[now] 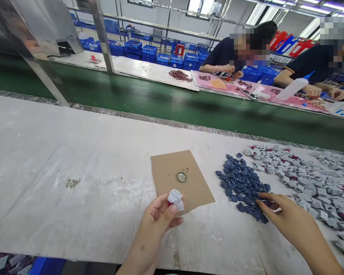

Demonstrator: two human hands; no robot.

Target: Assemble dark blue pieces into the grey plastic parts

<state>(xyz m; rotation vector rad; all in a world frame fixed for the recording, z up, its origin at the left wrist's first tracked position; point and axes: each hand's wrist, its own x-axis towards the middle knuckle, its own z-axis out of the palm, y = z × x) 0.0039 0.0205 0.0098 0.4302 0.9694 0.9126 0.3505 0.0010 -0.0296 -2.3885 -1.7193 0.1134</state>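
Observation:
My left hand (157, 221) is closed in a pinch on a few small white pieces (175, 199) with a bit of red, held over the near edge of a brown cardboard sheet (195, 187). A metal bottle cap (182, 177) lies on that cardboard. My right hand (289, 219) reaches into a pile of small dark blue pieces (242, 183), its fingertips pressed together among them; what they grip is hidden. Beyond it spreads a wide heap of grey-white pieces (312, 183) with some red ones.
The white worktable (60, 164) borders a green conveyor belt (160, 103). Across it two other people work at a pink mat (263, 93) with small parts and a white squeeze bottle (294, 88). Blue crates (149, 51) stand behind. A metal post (103, 38) rises at left.

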